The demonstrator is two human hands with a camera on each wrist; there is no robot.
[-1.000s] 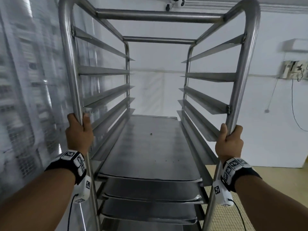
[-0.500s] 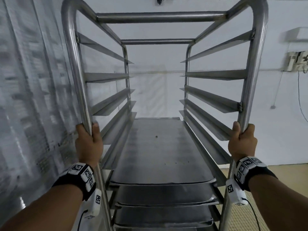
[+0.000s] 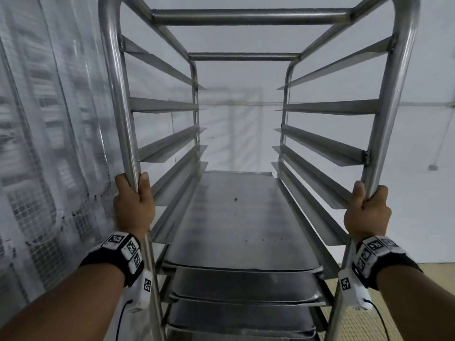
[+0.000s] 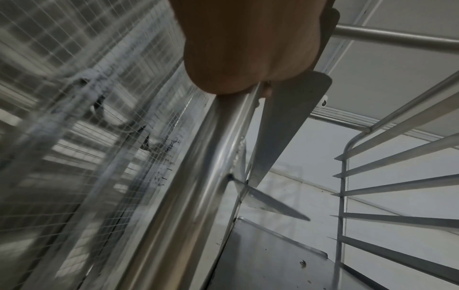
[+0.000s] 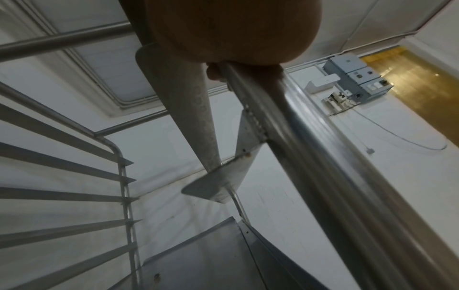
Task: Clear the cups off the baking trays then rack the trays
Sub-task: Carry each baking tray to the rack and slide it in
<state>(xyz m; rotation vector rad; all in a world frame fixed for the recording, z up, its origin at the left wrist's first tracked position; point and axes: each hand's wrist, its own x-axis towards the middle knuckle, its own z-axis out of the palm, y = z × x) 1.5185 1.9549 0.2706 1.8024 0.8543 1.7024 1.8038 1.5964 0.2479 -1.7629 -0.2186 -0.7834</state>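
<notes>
L hand (image 3: 134, 205) fingers wrapped rack's (image 3: 243, 17) front-L post | R hand (image 3: 366, 212) fingers clenched round front-R post | baking trays (image 3: 236, 217) sat stacked on lower runners btwn posts | mesh screen (image 3: 49, 143) at L, white wall (image 3: 418, 168) behind.

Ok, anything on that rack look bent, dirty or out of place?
Mostly fine. The top tray carries a few dark specks, and its front lip is dented near the right corner. Both hands, left and right, grip the rack's front posts. No cups in sight.
</notes>
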